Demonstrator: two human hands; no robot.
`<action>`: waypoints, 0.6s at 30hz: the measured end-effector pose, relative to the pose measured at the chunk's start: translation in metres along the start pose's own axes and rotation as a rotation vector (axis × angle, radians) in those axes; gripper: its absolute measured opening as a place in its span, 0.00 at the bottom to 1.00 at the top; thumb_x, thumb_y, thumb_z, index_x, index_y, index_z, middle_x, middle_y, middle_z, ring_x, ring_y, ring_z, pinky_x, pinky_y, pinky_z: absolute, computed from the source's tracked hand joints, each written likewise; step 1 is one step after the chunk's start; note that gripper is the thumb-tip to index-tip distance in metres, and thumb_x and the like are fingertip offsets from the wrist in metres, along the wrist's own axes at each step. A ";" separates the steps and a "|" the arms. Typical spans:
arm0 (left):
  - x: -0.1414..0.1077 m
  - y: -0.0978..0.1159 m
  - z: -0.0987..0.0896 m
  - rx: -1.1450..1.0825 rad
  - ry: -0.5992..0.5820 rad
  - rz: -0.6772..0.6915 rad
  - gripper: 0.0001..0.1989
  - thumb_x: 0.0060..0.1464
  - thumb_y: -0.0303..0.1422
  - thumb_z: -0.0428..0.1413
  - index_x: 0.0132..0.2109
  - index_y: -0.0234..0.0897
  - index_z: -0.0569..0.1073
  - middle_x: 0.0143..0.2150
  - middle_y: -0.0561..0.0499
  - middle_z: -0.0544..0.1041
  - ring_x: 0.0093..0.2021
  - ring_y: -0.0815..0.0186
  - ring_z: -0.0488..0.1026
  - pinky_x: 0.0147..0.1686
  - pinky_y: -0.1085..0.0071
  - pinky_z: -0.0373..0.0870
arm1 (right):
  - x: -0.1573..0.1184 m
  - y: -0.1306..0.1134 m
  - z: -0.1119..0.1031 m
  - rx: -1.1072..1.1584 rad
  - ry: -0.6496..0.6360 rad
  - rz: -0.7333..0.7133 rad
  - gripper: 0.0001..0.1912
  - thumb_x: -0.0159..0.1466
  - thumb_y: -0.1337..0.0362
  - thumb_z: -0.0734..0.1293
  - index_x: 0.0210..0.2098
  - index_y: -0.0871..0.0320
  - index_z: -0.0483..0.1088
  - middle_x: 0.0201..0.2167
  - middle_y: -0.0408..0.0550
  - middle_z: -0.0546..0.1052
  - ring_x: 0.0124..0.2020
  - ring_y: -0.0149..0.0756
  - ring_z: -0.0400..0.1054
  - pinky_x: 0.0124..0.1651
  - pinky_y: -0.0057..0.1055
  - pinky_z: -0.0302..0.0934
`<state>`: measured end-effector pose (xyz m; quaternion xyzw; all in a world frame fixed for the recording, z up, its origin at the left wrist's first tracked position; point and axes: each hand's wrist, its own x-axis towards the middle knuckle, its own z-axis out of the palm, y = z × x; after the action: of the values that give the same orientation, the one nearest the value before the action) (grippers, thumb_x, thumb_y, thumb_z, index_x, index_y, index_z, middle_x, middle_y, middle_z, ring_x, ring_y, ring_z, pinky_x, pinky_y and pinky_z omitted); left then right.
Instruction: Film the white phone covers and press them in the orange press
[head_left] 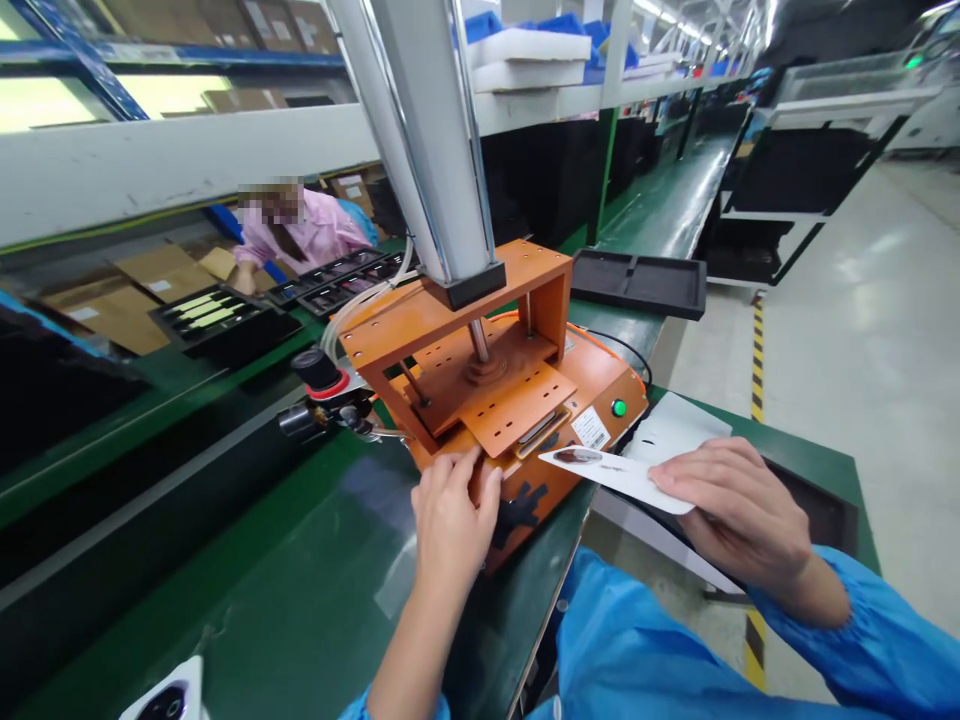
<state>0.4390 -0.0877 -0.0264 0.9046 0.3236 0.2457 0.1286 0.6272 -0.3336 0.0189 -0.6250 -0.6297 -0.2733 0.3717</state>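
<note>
Head view: our right hand pinches the white card at its end, near right of the orange press; our left hand curls at its near edge, hold unclear. We should keep fingers clear of the plate.

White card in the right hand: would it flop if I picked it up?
Probably not much: gripped at one end by the right hand, the white card juts out nearly straight. It's likely light, since it looks thin.
</note>
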 end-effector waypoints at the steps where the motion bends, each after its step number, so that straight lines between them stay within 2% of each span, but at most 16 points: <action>1: 0.000 -0.001 0.000 -0.003 -0.001 -0.004 0.18 0.64 0.40 0.54 0.56 0.39 0.76 0.47 0.44 0.77 0.48 0.53 0.74 0.46 0.55 0.69 | 0.000 0.001 0.001 -0.008 -0.001 -0.003 0.23 0.59 0.75 0.70 0.51 0.48 0.74 0.38 0.46 0.84 0.38 0.39 0.80 0.38 0.40 0.69; 4: 0.000 -0.001 0.001 -0.008 -0.006 -0.013 0.18 0.64 0.40 0.54 0.56 0.39 0.76 0.48 0.43 0.77 0.49 0.53 0.74 0.47 0.54 0.69 | -0.001 0.004 0.003 -0.021 -0.017 -0.021 0.24 0.59 0.75 0.71 0.52 0.47 0.73 0.39 0.46 0.84 0.39 0.40 0.80 0.39 0.40 0.69; 10: 0.003 0.005 -0.001 0.000 -0.037 -0.046 0.18 0.63 0.40 0.54 0.56 0.39 0.76 0.48 0.43 0.76 0.51 0.51 0.73 0.47 0.54 0.68 | 0.002 0.005 0.001 -0.036 -0.034 -0.089 0.24 0.59 0.77 0.70 0.52 0.51 0.75 0.39 0.52 0.84 0.40 0.40 0.80 0.40 0.42 0.67; 18: 0.012 0.017 -0.007 0.011 -0.117 -0.092 0.15 0.63 0.41 0.55 0.52 0.40 0.77 0.47 0.45 0.74 0.51 0.51 0.72 0.48 0.55 0.67 | 0.002 0.007 0.004 -0.073 0.031 -0.098 0.20 0.60 0.78 0.69 0.48 0.53 0.76 0.38 0.47 0.84 0.37 0.40 0.80 0.38 0.41 0.66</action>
<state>0.4521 -0.0925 -0.0095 0.9024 0.3580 0.1843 0.1534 0.6334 -0.3292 0.0173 -0.6023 -0.6432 -0.3237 0.3446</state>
